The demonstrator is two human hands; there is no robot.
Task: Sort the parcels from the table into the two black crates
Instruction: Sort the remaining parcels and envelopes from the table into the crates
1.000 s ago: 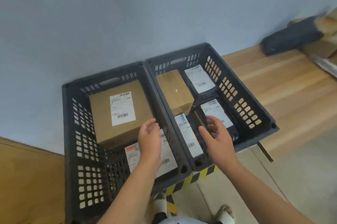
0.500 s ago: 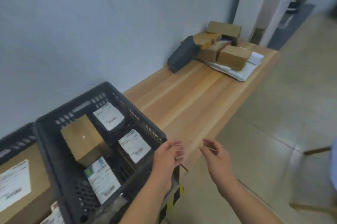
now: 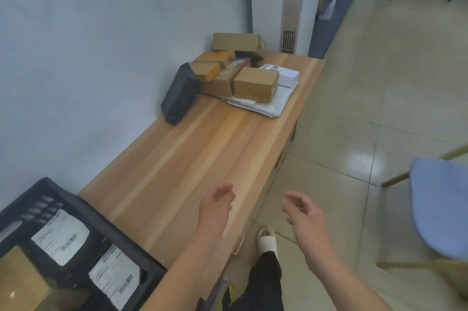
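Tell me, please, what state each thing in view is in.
Left hand: empty, fingers loosely curled, over the table.
Right hand: empty, fingers loosely curled, past the table's edge.
Black crate: holds labelled parcels.
Parcel pile: unsorted, at the table's far end.
Black pouch: tilted, beside the pile.

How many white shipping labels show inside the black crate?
2: far label by the black crate rim, near label closer to the camera. More may be cropped out.

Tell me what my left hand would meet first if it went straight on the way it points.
Nothing close: the left hand points along bare table. The first thing is probably the white mailers under the nearest cardboard box, though depth is unclear.
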